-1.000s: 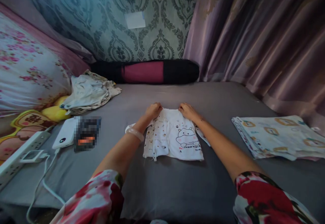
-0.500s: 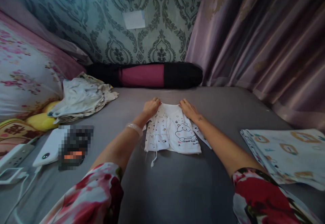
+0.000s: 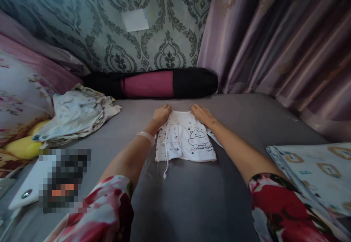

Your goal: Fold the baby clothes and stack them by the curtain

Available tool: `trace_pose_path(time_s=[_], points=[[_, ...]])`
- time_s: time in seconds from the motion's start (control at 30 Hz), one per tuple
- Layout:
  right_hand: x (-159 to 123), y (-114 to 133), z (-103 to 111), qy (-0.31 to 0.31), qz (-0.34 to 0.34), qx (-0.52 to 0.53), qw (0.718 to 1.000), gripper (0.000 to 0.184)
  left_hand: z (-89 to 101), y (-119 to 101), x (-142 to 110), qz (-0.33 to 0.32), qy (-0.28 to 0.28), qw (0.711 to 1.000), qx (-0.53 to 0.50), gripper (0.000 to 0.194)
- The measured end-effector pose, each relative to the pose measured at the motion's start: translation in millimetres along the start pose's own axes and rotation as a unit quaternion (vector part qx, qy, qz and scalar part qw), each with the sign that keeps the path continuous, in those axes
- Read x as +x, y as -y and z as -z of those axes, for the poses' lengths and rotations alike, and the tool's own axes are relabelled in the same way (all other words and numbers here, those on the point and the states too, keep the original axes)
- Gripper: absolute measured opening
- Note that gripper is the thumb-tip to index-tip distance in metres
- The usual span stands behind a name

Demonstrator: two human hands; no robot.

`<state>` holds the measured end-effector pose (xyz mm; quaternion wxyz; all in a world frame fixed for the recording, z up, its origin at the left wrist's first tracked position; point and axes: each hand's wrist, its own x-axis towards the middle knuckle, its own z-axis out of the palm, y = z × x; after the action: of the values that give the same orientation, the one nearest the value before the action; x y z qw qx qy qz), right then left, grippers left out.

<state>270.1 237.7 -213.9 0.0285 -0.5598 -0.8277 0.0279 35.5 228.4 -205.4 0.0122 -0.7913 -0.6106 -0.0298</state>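
Note:
A small white baby shirt (image 3: 197,139) lies front up on the grey bed sheet, its hem toward me. A cartoon animal is printed on its right half, and small dark figures dot the left half. White tie strings hang from the hem's left part. My left hand (image 3: 162,114) pinches the shirt at the left of the neckline. At the right shoulder my right hand (image 3: 201,114) grips the cloth with bent fingers. Both forearms partly cover the sleeves.
A crumpled cloth pile (image 3: 75,114) lies at the left beside yellow plush (image 3: 24,147). Nearer me are a white power bank (image 3: 34,183) and a blurred dark object (image 3: 65,179). Folded printed cloth (image 3: 315,168) sits at the right. A black-and-pink long bag (image 3: 148,83) lies along the wall.
The view has shifted slightly, moving the left-side things outward and down. Both hands keep hold of the shirt at its top, and the shirt lies almost as before.

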Motion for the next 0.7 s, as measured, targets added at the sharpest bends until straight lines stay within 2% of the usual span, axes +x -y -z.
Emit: trace_pose_path(time_s=[0.1, 0.23, 0.33, 0.47, 0.53, 0.7], points=[[2, -3, -2, -0.015, -0.030, 0.054, 0.998, 0.030, 4.5, -6, -2, 0.018, 0.018, 1.000, 0.011, 0.032], [-9, -19, 4, -0.034, -0.111, 0.174, 0.978, 0.040, 14.0, -20, -18, 0.053, -0.049, 0.997, 0.013, 0.031], [-33, -36, 10, -0.015, -0.165, 0.261, 0.951, 0.049, 21.5, -37, -42, 0.063, -0.053, 0.996, -0.017, 0.034], [-75, -53, 11, 0.028, -0.225, 0.369, 0.902, 0.047, 26.2, -63, -81, 0.037, -0.006, 0.998, -0.047, 0.034], [-96, -58, 12, 0.042, -0.253, 0.382, 0.888, 0.041, 26.3, -75, -100, 0.025, 0.014, 0.998, -0.064, 0.034], [-138, -63, 22, 0.077, -0.261, 0.331, 0.904, 0.024, 27.3, -92, -137, 0.026, 0.021, 0.994, -0.103, 0.036]])
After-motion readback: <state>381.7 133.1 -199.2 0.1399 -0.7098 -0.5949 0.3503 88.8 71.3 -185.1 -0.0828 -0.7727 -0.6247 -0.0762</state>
